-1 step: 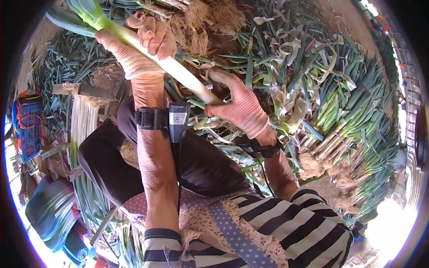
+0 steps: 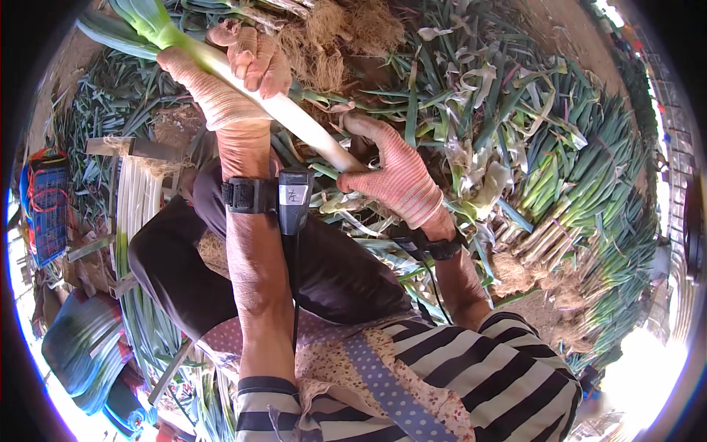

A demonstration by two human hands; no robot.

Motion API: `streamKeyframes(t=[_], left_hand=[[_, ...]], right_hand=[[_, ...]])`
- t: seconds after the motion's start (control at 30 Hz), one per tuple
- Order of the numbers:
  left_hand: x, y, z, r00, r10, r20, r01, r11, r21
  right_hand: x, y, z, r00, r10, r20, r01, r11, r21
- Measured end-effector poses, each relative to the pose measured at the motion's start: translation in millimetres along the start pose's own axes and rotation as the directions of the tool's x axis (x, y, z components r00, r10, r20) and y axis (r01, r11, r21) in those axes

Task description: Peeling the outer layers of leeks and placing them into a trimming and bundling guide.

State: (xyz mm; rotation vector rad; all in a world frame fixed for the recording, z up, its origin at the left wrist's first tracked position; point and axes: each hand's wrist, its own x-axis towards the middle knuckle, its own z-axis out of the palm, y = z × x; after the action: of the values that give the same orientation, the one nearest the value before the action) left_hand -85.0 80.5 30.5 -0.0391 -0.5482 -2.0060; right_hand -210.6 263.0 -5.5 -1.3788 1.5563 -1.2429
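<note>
A single leek (image 2: pixel 305 131) with a white shaft and green top slants across the upper left. My left hand (image 2: pixel 239 81), in a pale striped work glove, is closed around its upper shaft, just below the leaves. At the lower, white end, my right hand (image 2: pixel 394 173) in a reddish striped glove has thumb and forefinger curved on either side of the tip. The thumb touches that end; the other fingers are partly hidden. Loose peeled leaves (image 2: pixel 486 177) lie beyond my right hand.
Leeks with roots (image 2: pixel 324 37) lie at the top, and a large pile of leeks (image 2: pixel 589 214) fills the right side. On the left, trimmed white leeks (image 2: pixel 138 184) rest in a metal frame (image 2: pixel 118 147), near a blue crate (image 2: pixel 46 210). My bent knees are below my hands.
</note>
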Motion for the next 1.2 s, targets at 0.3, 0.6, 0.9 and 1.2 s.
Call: streamKeyframes(t=[0.3, 0.6, 0.9, 1.2], left_hand=[[-3, -1, 1, 0.997, -0.013, 0.077, 0.018, 0.997, -0.073], [-3, -8, 12, 0.977, 0.047, -0.208, -0.033, 0.997, 0.074], [4, -1, 14, 0.878, 0.133, -0.461, -0.053, 0.982, 0.183], [15, 6, -10, 0.681, 0.244, -0.691, 0.087, 0.909, 0.407]], right_hand=[[0, -25, -4, 0.937, 0.330, 0.111, -0.344, 0.929, 0.135], [-10, -10, -8, 0.980, 0.172, -0.099, -0.117, 0.904, 0.411], [-11, 5, -33, 0.986, 0.117, -0.123, 0.051, 0.485, 0.873], [-35, 4, -64, 0.970, 0.153, -0.190, -0.046, 0.879, 0.475]])
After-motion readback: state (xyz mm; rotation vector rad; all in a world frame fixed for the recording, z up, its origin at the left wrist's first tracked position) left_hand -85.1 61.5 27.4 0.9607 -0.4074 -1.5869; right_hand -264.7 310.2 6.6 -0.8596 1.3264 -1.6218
